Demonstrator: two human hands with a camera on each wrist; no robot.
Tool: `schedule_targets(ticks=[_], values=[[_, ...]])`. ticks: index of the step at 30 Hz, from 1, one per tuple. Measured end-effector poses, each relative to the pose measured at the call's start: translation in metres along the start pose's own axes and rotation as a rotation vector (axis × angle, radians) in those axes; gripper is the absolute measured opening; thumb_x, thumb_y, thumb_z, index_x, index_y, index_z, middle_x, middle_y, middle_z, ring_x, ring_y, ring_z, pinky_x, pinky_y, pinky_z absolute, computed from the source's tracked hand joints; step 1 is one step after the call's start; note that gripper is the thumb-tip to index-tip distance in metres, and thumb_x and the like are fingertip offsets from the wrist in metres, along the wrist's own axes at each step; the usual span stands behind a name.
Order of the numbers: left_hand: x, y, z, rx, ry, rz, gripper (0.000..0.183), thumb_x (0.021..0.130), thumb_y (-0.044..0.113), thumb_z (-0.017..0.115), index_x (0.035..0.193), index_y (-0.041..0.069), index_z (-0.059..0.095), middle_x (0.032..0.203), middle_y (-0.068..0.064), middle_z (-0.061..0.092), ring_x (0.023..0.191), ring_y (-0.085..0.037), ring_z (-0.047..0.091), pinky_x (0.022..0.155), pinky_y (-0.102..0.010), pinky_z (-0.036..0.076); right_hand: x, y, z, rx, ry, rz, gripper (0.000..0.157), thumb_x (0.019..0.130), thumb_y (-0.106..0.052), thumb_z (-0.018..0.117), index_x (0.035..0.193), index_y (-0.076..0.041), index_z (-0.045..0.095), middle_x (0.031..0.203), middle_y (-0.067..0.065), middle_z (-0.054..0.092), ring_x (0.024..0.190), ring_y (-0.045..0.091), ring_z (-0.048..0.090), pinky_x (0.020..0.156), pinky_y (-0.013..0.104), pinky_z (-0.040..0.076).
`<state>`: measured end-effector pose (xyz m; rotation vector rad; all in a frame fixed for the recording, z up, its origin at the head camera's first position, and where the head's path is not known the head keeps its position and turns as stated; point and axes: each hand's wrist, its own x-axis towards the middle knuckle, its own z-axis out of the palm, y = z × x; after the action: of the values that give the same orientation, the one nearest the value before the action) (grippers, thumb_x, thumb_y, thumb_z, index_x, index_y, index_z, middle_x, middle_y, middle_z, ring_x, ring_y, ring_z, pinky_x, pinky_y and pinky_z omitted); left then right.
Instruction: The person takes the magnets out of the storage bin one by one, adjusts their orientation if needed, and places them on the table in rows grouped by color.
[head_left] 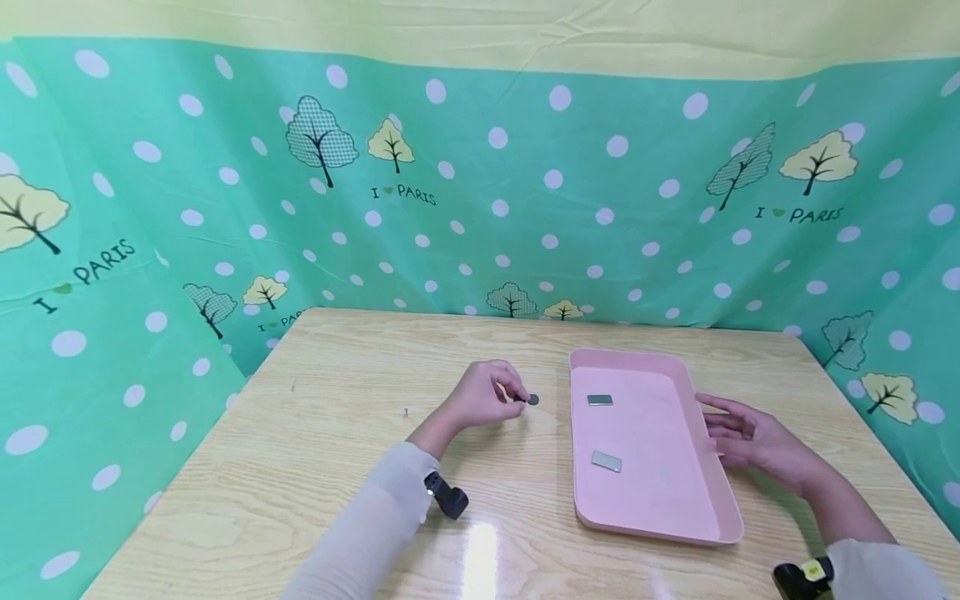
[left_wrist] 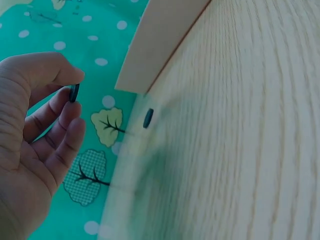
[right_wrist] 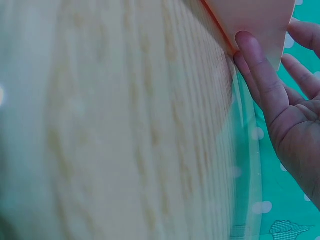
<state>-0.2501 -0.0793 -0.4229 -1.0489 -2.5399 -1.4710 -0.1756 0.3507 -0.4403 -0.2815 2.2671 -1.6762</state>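
My left hand [head_left: 483, 396] pinches a small dark disc [left_wrist: 74, 93] between thumb and fingertips, just above the table. A second dark disc [left_wrist: 148, 118] is on the wood close by; the head view has this disc [head_left: 533, 399] just right of the fingertips. A shallow pink tray [head_left: 652, 521] stands to the right. Inside it are a dark rectangular plate [head_left: 600, 400] and a pale, shiny rectangular plate [head_left: 607, 462], set apart. My right hand [head_left: 757, 437] touches the tray's right wall from outside with nearly straight fingers.
A tiny object [head_left: 406, 412], too small to identify, is on the wooden table [head_left: 300, 467] left of my left hand. Behind and beside the table hangs a green dotted cloth [head_left: 525, 192] with printed trees. Each wrist wears a black strap device.
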Motion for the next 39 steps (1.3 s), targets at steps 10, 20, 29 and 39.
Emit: schedule_targets(ticks=[10, 20, 29, 39], values=[[-0.003, -0.021, -0.002, -0.005, 0.006, -0.061, 0.007, 0.076, -0.003, 0.076, 0.081, 0.002, 0.076, 0.086, -0.001, 0.067, 0.076, -0.012, 0.063, 0.065, -0.025, 0.056, -0.001, 0.0, 0.001, -0.004, 0.004, -0.005, 0.068, 0.097, -0.007, 0.058, 0.152, 0.002, 0.02, 0.141, 0.039, 0.037, 0.107, 0.002, 0.06, 0.08, 0.038, 0.057], [-0.007, -0.041, -0.005, 0.044, 0.004, -0.182, 0.015, 0.076, 0.0, 0.076, 0.09, 0.005, 0.077, 0.084, -0.001, 0.068, 0.075, -0.012, 0.062, 0.07, -0.024, 0.054, -0.001, 0.0, 0.001, 0.001, -0.003, -0.009, 0.067, 0.097, -0.007, 0.058, 0.152, 0.002, 0.021, 0.14, 0.036, 0.04, 0.108, 0.003, 0.06, 0.081, 0.038, 0.057], [-0.007, -0.047, -0.005, 0.09, 0.036, -0.266, 0.013, 0.078, 0.001, 0.078, 0.089, 0.008, 0.076, 0.08, 0.002, 0.068, 0.072, -0.009, 0.061, 0.068, -0.024, 0.053, 0.0, 0.001, 0.0, 0.013, -0.008, -0.015, 0.066, 0.097, -0.006, 0.057, 0.153, 0.0, 0.022, 0.14, 0.034, 0.042, 0.109, 0.003, 0.06, 0.081, 0.039, 0.057], [-0.004, -0.047, -0.005, 0.117, 0.018, -0.29, 0.014, 0.077, 0.002, 0.079, 0.09, 0.008, 0.076, 0.079, 0.004, 0.067, 0.073, -0.008, 0.06, 0.07, -0.025, 0.052, 0.0, 0.002, -0.001, 0.051, -0.027, -0.033, 0.064, 0.097, -0.003, 0.056, 0.152, -0.002, 0.025, 0.134, 0.015, 0.054, 0.11, 0.006, 0.06, 0.081, 0.039, 0.057]])
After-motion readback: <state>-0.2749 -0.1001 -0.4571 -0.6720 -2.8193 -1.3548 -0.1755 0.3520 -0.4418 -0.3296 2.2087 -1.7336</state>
